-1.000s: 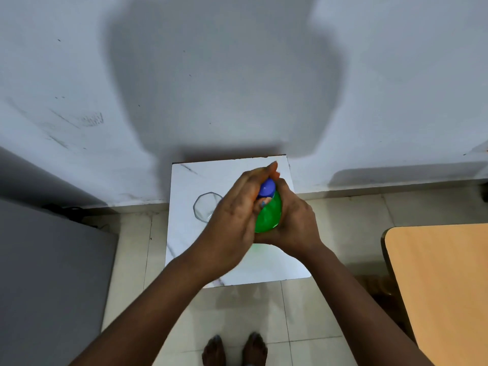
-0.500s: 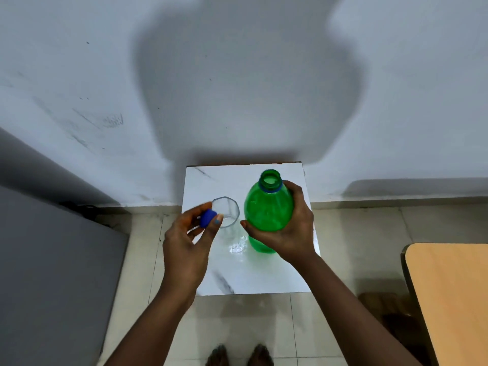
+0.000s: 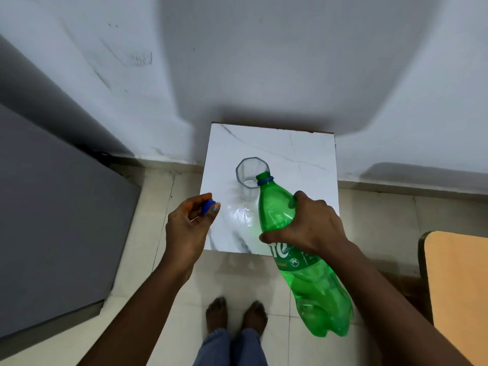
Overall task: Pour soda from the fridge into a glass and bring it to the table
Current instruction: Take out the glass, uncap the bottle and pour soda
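My right hand [image 3: 311, 225] grips a green soda bottle [image 3: 303, 262] around its upper body. The bottle is tilted steeply, its uncapped mouth resting at the rim of a clear faceted glass [image 3: 249, 173]. The glass stands upright on a small white marble-topped stand [image 3: 303, 154] against the wall. I cannot tell whether liquid is in the glass. My left hand [image 3: 187, 225] hovers over the stand's left edge, pinching the blue bottle cap [image 3: 207, 206] between thumb and fingers.
A grey fridge top [image 3: 52, 212] fills the left side. A wooden table [image 3: 459, 291] with a rounded corner sits at the right edge. Tiled floor [image 3: 158, 273] and my bare feet [image 3: 235, 315] lie below the stand. The wall [image 3: 264, 62] is right behind it.
My left hand twisted the blue cap off and drew it away to the left. My right hand tipped the upright bottle over until its mouth reached the glass.
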